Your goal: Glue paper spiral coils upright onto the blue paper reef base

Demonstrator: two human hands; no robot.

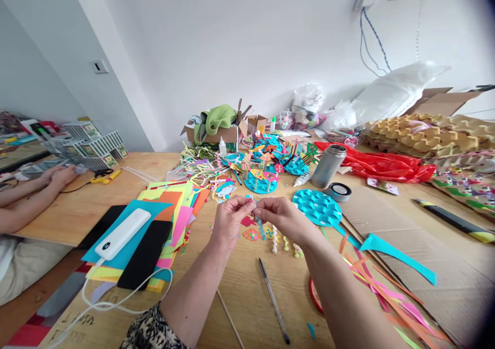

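Note:
My left hand (229, 219) and my right hand (281, 218) meet over the middle of the table, fingertips pinched close together. Between them is a small pale-blue curled paper strip (261, 229), its twisted end hanging below the fingers. Part of it is hidden behind the fingertips. Just beyond and below the hands lie cut-out paper fish, among them an orange one (251, 234). A white curled strip (274, 239) and a yellow one (285, 243) rest beside my right hand. A pen (274, 300) lies nearer to me.
Coloured paper sheets (181, 199), a white power bank (122, 234) and a black phone (145, 256) lie left. A blue bumpy disc (317, 207), metal bottle (328, 166) and utility knife (454, 220) are right. Another person's hands (62, 175) work at far left.

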